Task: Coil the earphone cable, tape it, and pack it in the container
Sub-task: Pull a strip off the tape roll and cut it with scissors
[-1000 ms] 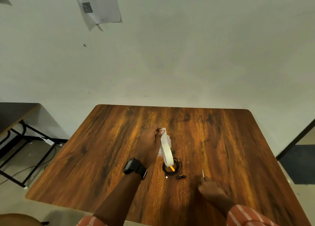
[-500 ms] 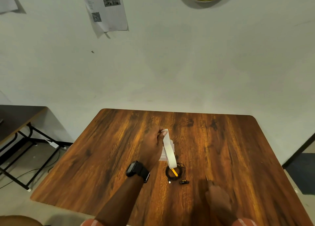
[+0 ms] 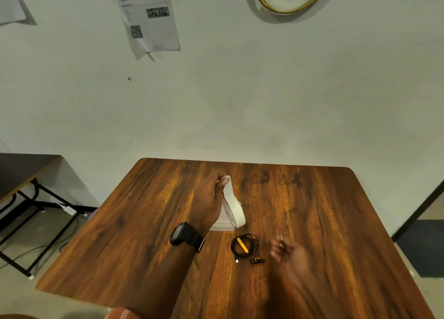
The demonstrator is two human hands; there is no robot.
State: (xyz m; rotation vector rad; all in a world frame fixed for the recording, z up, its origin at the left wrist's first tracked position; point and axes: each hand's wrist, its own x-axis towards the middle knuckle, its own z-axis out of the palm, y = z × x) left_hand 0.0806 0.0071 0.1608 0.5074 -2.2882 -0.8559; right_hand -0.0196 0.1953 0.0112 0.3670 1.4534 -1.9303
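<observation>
The black earphone cable (image 3: 243,246) lies coiled on the wooden table (image 3: 324,210), with an orange remote piece and two earbuds at its near side. My left hand (image 3: 209,198), a black watch on its wrist, holds a white tape roll (image 3: 234,209) on edge, just beyond the coil. A pale translucent container (image 3: 223,225) sits under the roll, partly hidden by it. My right hand (image 3: 288,252), blurred, hovers just right of the coil and pinches a thin pale sliver (image 3: 278,234) that is too blurred to identify.
The table stands against a pale wall. Papers (image 3: 149,15) and a gold-rimmed round object (image 3: 288,3) hang on that wall. A darker table with black legs (image 3: 26,198) and floor cables stands at the left. Dark flooring (image 3: 422,244) shows at the right.
My right hand has moved forward and left, closer to the coil, with the sliver in it. My left hand has carried the tape roll a little away from the coil.
</observation>
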